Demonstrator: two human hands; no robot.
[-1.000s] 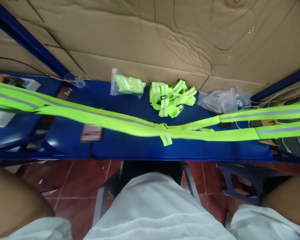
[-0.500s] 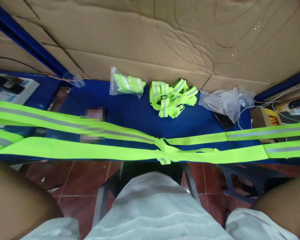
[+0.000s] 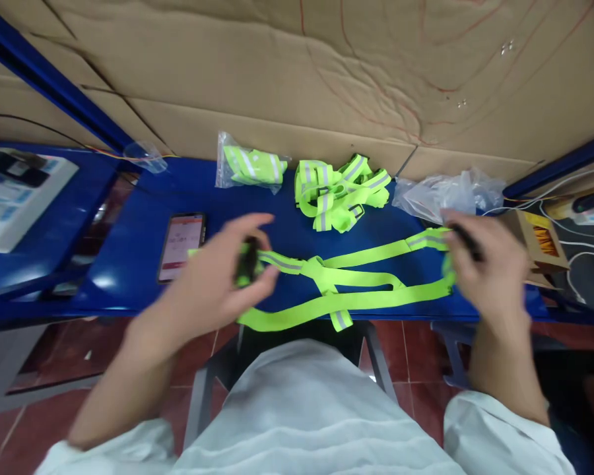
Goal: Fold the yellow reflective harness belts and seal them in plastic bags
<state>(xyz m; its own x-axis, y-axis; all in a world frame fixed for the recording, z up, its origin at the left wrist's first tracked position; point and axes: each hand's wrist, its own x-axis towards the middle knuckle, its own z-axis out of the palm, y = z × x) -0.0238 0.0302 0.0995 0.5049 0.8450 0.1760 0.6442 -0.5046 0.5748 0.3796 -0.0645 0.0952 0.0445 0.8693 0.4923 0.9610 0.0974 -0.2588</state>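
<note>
Spreading a fluorescent yellow-green webbing strap set with grey reflective stripes [image 3: 376, 299] over the front edge of the blue, smooth-topped table [image 3: 123, 264], both bare hands engage its ends. The left hand [image 3: 215, 274] is partly curled, thumb and forefinger tips apart, around strap and a small dark fitting [image 3: 249, 262]; blur obscures the exact contact. The right hand [image 3: 492, 264] is closed more tightly, pinching the opposite end beside a second dark fitting [image 3: 468, 241].

Handling assessment: sound practice would be to pull both ends evenly, bring the sagging lower run level with the upper one, and turn any twist flat, stripes outward. Slack near the left hand appears the likeliest cause of tangling.

Orientation: the long axis runs left to right, roughly parallel to the table's front edge. The crossing of the straps sits nearer the left hand. From it, the upper run rises slightly toward the far right corner; a short striped tail points toward the person, past the front edge.
</note>
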